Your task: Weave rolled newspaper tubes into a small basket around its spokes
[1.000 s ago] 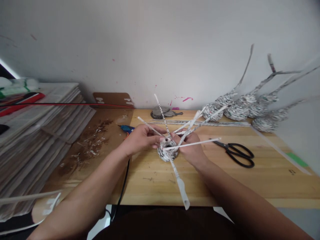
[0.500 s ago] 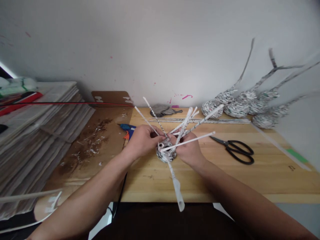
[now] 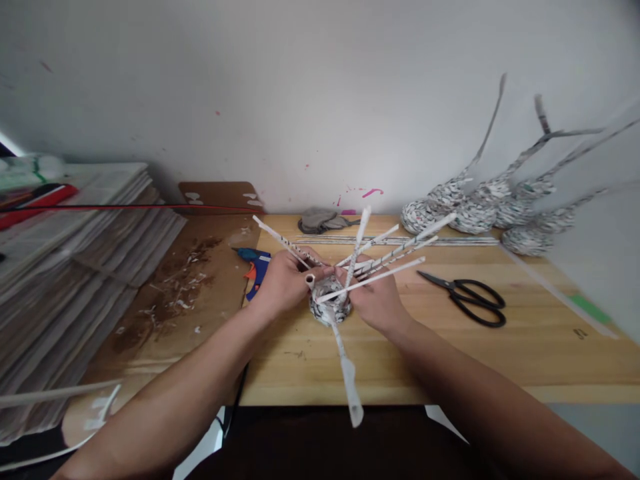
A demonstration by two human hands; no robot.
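A small round piece woven from rolled newspaper (image 3: 327, 312) sits on the wooden table in front of me. Several paper tubes (image 3: 395, 252) fan out from it, and one wider tube (image 3: 349, 383) points down towards me. On its left side my left hand (image 3: 283, 280) is closed, thumb and fingers pinching the paper tubes at the far rim. My right hand (image 3: 375, 293) is closed around tubes on the right side, its thumb near the left thumb. The fingertips of both hands are partly hidden behind the tubes.
Black-handled scissors (image 3: 473, 297) lie to the right. A blue glue gun (image 3: 257, 267) rests left of my left hand. Several finished woven pieces (image 3: 473, 213) stand by the wall. Loose paper tubes (image 3: 450, 242) and a grey cloth (image 3: 323, 220) lie behind. Stacked newspapers (image 3: 100, 267) rise at left.
The tubes at the far side have shifted: a left one now leans lower to the left, and others lean further right. Both hands stay at the woven piece's rim.
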